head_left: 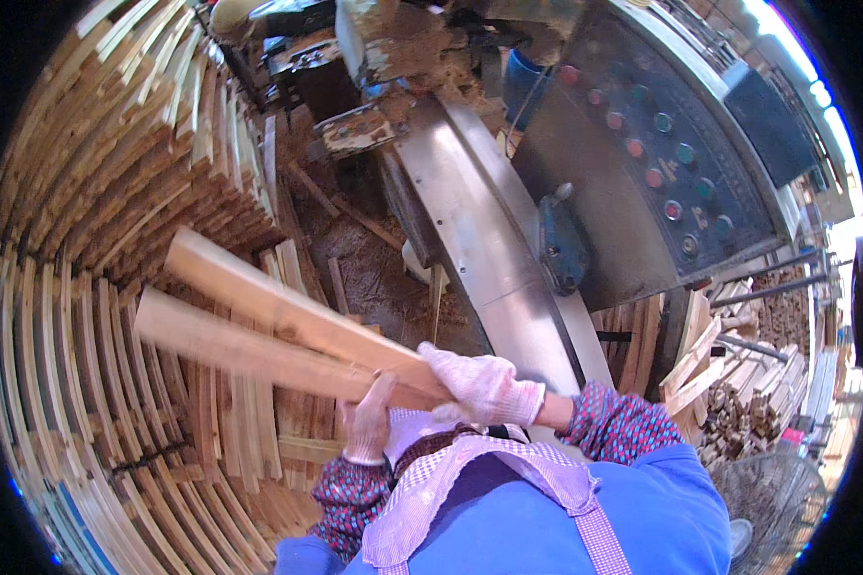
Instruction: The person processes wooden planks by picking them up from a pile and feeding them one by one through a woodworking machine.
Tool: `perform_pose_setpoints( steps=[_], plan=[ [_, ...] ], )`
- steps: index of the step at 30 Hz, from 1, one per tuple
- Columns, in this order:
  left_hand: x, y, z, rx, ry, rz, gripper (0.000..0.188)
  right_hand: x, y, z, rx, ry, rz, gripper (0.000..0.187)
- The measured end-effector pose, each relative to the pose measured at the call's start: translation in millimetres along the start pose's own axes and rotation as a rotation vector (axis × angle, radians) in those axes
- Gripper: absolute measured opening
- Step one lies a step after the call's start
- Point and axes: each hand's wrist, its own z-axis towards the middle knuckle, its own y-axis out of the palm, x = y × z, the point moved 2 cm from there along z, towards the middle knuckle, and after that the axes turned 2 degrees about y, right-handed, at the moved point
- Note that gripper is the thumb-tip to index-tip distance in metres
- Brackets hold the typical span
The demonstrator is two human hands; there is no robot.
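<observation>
Two pale wooden boards reach out from my hands toward the left, crossing near my body and spreading apart at their far ends. My right hand [484,385], in a whitish-pink knit glove, is closed over the near end of the upper board [288,305]. Gripping the lower board [240,347] close to its near end is my gloved left hand [367,422]. That lower board is smeared by motion at its far end. Part of the left fingers is hidden behind the wood. Just beyond my right hand lies the shiny metal machine bed [479,216].
Tall stacks of boards [96,201] fill the left side, with more boards [77,355] below them. A control panel [657,144] with coloured buttons stands at right, beside a dark machine part with a knob [563,244]. Sawdust [369,264] and scraps cover the floor.
</observation>
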Motion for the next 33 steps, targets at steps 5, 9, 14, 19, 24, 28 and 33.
perform_pose_setpoints(
  steps=[5,9,14,19,24,28,33],
  plan=[
    [36.6,17.4,122.1,0.061,-0.771,-1.417,0.039,47.1,19.8,-41.4,0.490,0.321,0.081,0.085],
    [20.2,45.3,150.9,0.015,-0.831,-1.498,0.040,101.1,61.6,-70.0,0.550,0.530,-0.510,0.068],
    [11.9,63.3,151.4,0.059,-0.943,-1.586,0.040,147.8,2.6,30.3,0.654,0.452,-0.781,0.056],
    [-4.6,71.0,161.2,0.153,-0.918,-1.538,0.043,228.8,-112.2,197.6,0.670,0.389,-0.826,0.040],
    [-23.7,43.8,184.3,0.389,-0.864,-1.428,0.044,199.5,-116.3,234.1,0.792,0.176,-0.251,0.051],
    [-14.8,42.3,195.7,0.381,-0.888,-1.537,0.043,77.2,-43.0,113.6,0.266,-0.020,0.313,0.069],
    [-50.5,75.4,156.0,0.164,-0.479,-1.133,0.045,64.7,16.7,0.6,0.432,0.348,0.100,0.078]
  ],
)
